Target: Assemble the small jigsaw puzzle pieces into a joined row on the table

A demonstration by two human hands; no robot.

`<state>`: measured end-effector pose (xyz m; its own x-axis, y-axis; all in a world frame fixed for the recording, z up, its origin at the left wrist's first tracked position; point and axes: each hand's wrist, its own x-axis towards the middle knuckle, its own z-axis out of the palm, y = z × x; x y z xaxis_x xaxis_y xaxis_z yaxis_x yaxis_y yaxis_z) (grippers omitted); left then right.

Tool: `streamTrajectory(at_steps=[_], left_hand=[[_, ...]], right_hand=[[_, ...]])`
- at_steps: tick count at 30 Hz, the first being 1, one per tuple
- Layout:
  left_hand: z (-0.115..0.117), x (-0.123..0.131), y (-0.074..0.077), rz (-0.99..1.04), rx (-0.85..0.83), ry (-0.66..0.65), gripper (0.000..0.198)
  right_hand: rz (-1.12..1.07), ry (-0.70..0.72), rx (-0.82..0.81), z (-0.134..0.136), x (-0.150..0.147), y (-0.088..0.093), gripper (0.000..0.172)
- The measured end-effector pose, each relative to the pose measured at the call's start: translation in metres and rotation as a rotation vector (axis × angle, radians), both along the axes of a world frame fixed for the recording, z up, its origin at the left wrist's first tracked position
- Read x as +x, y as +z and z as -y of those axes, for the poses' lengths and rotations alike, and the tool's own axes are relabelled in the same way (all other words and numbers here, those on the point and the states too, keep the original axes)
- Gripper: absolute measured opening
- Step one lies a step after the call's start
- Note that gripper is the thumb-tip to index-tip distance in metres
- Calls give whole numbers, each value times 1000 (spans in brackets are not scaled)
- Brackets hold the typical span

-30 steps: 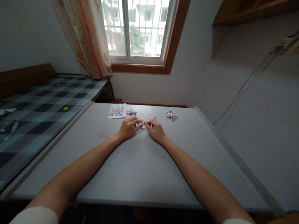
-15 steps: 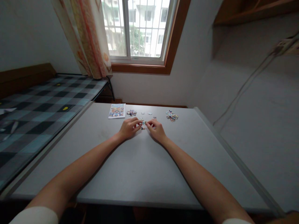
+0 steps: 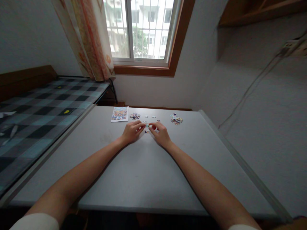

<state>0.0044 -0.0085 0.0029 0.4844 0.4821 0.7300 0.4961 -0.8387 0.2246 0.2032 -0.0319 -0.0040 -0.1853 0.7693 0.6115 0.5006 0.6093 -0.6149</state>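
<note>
My left hand (image 3: pixel 131 131) and my right hand (image 3: pixel 161 134) meet at the far middle of the grey table (image 3: pixel 144 172). Both pinch small jigsaw pieces (image 3: pixel 147 126) held between their fingertips, just above the tabletop. Another piece (image 3: pixel 146 131) lies on the table right below them. Loose pieces lie beyond: a small heap (image 3: pixel 135 116) to the left, a few singles (image 3: pixel 153 116) in the middle, and a bigger heap (image 3: pixel 177 119) to the right. A colourful picture card (image 3: pixel 120 113) lies flat at the far left of the table.
A bed with a checked blue and black cover (image 3: pixel 35 118) runs along the table's left edge. A white wall (image 3: pixel 263 127) stands close on the right, with a cable running up it. A window (image 3: pixel 141 30) and a patterned curtain (image 3: pixel 88 38) are beyond the table.
The hands have drawn slightly closer together and lifted the pinched pieces a little; otherwise nothing has moved.
</note>
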Motion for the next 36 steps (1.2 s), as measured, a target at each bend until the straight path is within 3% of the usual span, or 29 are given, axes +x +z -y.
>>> streamTrajectory(at_steps=[18,36], left_hand=[[-1,-1,-2,51,-7,26,16],[1,-2,-1,27,-19,4,17]], right_hand=[[-19,-29,5,1,0,1,19],[-1,-22,2,0,0,0,12]])
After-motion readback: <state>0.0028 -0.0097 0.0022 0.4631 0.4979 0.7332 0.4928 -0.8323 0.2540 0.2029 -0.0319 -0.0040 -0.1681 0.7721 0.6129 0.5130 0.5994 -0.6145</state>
